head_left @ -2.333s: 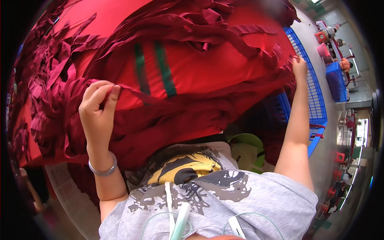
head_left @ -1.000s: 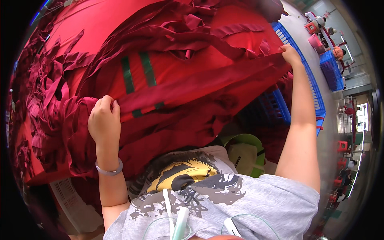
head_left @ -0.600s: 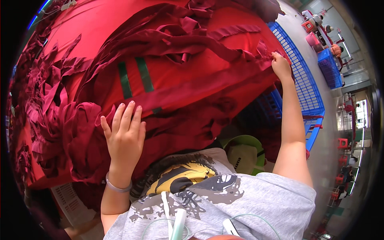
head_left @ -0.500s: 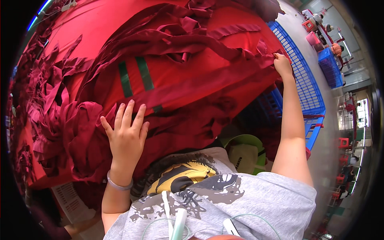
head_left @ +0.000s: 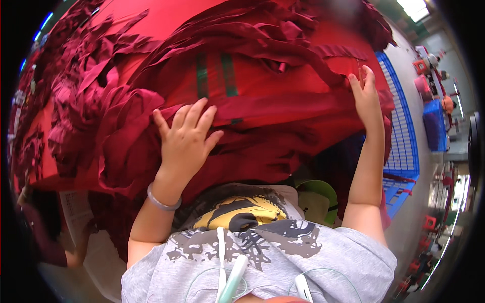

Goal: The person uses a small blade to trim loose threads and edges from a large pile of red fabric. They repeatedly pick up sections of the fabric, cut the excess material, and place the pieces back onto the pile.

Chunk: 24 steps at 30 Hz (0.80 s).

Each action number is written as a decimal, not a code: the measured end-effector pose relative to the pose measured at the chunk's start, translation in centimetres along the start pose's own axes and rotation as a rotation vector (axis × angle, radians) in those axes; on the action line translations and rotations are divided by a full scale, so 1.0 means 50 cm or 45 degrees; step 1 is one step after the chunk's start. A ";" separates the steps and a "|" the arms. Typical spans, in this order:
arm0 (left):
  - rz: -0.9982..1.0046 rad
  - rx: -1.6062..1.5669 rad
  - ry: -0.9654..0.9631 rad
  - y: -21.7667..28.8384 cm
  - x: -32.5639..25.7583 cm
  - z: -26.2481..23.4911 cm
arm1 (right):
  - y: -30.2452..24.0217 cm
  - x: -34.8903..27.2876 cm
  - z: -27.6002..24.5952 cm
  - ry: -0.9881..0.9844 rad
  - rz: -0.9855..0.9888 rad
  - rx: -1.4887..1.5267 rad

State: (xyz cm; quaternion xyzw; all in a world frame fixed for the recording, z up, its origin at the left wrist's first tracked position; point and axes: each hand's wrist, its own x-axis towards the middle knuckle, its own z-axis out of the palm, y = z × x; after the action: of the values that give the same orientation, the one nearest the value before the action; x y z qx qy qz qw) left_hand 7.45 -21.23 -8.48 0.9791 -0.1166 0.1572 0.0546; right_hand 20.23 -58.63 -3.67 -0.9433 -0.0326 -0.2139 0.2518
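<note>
A long maroon fabric strip (head_left: 283, 108) lies across the red tabletop (head_left: 187, 15) in front of me. My left hand (head_left: 186, 132) rests on the strip's left part, palm down with its fingers spread. Over toward the right end of the strip is my right hand (head_left: 368, 101), its thumb and forefinger raised and apart. A fine thread seems to run by those fingertips, too thin to be sure. Bunched maroon strips (head_left: 126, 116) are heaped beside my left hand, and more fabric (head_left: 227, 151) drapes over the near edge toward my body.
Two green tape bands (head_left: 229, 76) mark the tabletop. A blue plastic basket (head_left: 402, 126) stands beyond the right edge. Below the table are a green cap-like item (head_left: 323, 197) and, at lower left, another person's arm (head_left: 76, 255). Stacked blue crates (head_left: 434, 123) stand farther right.
My right hand has opened from a pinch on the strip's right end. My left hand has shifted along the strip and lies flat on it. The whole view has swung slightly.
</note>
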 end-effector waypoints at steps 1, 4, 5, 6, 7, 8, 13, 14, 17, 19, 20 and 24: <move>0.005 0.014 0.041 0.001 0.004 0.005 | -0.057 -0.033 0.012 0.002 -0.135 0.060; -0.021 0.057 0.054 0.000 -0.006 0.006 | -0.224 -0.137 0.070 -0.135 -0.388 0.112; -0.017 0.048 0.042 0.002 -0.006 0.007 | -0.254 -0.167 0.093 -0.241 -0.422 0.164; -0.010 0.041 0.042 0.004 -0.005 0.009 | -0.276 -0.190 0.114 -0.364 -0.438 0.206; -0.004 0.038 0.041 0.004 -0.006 0.011 | -0.300 -0.206 0.130 -0.431 -0.439 0.214; 0.002 0.037 0.040 0.004 -0.006 0.014 | -0.323 -0.216 0.142 -0.391 -0.487 0.126; -0.056 -0.014 0.073 0.015 -0.008 0.021 | -0.333 -0.229 0.152 -0.436 -0.649 0.003; -0.066 -0.010 0.084 0.017 -0.007 0.022 | -0.334 -0.230 0.149 -0.441 -0.647 0.010; -0.085 -0.001 0.115 0.021 -0.005 0.029 | -0.332 -0.228 0.148 -0.450 -0.648 0.028; -0.071 0.013 0.140 0.020 -0.002 0.034 | -0.332 -0.217 0.163 -0.437 -0.653 0.041; -0.068 0.010 0.127 0.021 -0.003 0.034 | -0.329 -0.210 0.171 -0.339 -0.601 0.044; -0.062 0.024 0.122 0.018 -0.004 0.030 | -0.325 -0.179 0.175 -0.124 -0.402 0.215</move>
State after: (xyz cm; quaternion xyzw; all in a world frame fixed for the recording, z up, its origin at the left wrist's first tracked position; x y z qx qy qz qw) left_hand 7.50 -22.26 -9.90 0.9735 -0.0885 0.2037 0.0547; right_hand 12.74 -39.81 -6.78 -0.9112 -0.2103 -0.2013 0.2914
